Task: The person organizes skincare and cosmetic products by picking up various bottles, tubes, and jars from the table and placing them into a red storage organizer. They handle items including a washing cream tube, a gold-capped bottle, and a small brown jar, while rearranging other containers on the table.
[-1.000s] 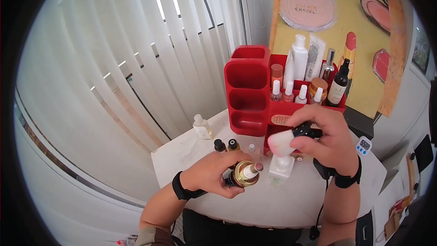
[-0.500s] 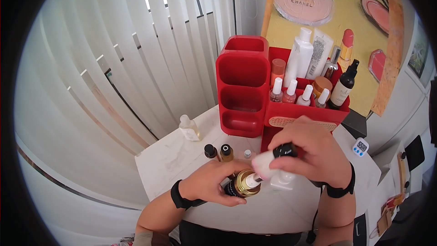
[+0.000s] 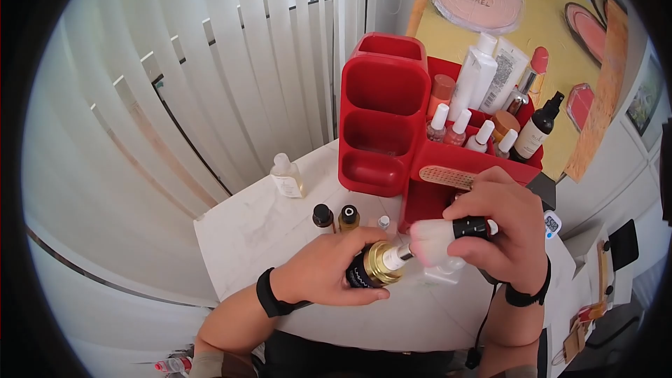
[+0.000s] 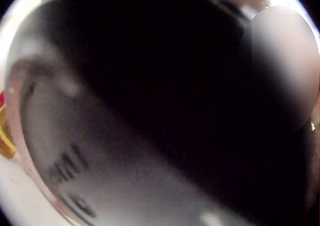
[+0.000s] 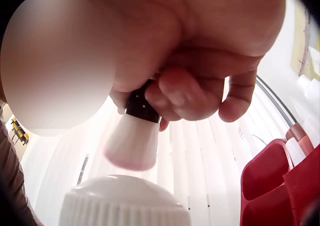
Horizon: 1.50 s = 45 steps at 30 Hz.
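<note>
My left hand (image 3: 318, 273) grips a dark bottle (image 3: 364, 270) with a gold collar, tilted so its pale neck and silvery tip point right. In my right hand (image 3: 507, 234) a brush (image 3: 432, 241) with white, pink-ended bristles is pinched by its black handle; the bristles are at the bottle's tip, and whether they touch cannot be told. The right wrist view shows the brush (image 5: 132, 141) pointing down from the fingers, above a white ribbed cap (image 5: 125, 201). A dark, blurred surface fills most of the left wrist view.
A red organizer (image 3: 385, 87) holding several bottles and tubes stands at the back of the white table (image 3: 238, 238). Two small black-capped bottles (image 3: 322, 217) and a clear bottle (image 3: 287, 176) stand left of it. A clear bottle (image 3: 444, 271) is behind the brush. A timer (image 3: 552, 225) is at right.
The brush swung left to the bottle's tip, then drew slightly right and levelled, its bristles still beside the tip. The left hand keeps its grip on the bottle. The head view has shifted.
</note>
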Motion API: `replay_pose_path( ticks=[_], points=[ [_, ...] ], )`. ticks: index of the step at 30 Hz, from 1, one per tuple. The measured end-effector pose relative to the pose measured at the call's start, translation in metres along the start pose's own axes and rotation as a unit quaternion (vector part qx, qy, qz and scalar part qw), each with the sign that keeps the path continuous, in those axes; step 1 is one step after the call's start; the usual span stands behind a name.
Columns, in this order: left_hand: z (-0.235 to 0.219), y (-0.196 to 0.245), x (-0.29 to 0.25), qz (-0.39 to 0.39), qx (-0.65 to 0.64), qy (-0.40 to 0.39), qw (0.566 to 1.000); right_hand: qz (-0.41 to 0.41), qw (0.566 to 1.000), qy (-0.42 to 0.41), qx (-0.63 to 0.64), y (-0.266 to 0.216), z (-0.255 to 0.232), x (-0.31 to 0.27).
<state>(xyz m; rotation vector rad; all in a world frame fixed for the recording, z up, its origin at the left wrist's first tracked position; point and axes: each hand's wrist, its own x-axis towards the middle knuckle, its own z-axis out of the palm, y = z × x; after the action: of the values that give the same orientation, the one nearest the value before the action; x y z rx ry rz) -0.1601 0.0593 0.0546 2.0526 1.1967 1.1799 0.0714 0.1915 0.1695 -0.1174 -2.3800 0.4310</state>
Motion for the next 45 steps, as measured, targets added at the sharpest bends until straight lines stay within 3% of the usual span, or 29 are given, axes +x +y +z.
replay_pose_path(
  ticks=[3, 7, 8, 29, 33, 38, 45],
  points=[
    [-0.001, 0.006, 0.002, -0.031, 0.003, 0.001, 1.000, -0.038, 0.999, 0.024, -0.023, -0.009, 0.007, 0.004],
    [0.005, -0.004, 0.001, 0.013, 0.022, 0.021, 0.999, -0.096, 0.989, 0.023, -0.107, -0.023, 0.023, 0.005],
    [0.004, -0.004, 0.001, -0.007, 0.003, 0.010, 1.000, -0.101, 0.988, 0.021, -0.113, -0.024, 0.026, 0.005],
    [0.004, 0.000, -0.004, -0.029, -0.082, 0.065, 0.994, -0.012, 0.980, -0.105, -0.171, -0.027, 0.008, -0.002],
    [0.008, -0.007, -0.004, 0.001, -0.115, 0.075, 0.990, -0.010, 0.989, -0.078, -0.123, -0.027, -0.004, -0.003],
    [0.008, -0.014, -0.006, 0.019, -0.164, 0.095, 0.982, -0.024, 0.997, 0.012, -0.077, -0.031, 0.001, -0.001],
    [0.006, 0.002, -0.003, -0.017, -0.125, 0.090, 0.988, -0.028, 0.997, 0.021, -0.065, -0.036, 0.028, 0.002]
  ],
)
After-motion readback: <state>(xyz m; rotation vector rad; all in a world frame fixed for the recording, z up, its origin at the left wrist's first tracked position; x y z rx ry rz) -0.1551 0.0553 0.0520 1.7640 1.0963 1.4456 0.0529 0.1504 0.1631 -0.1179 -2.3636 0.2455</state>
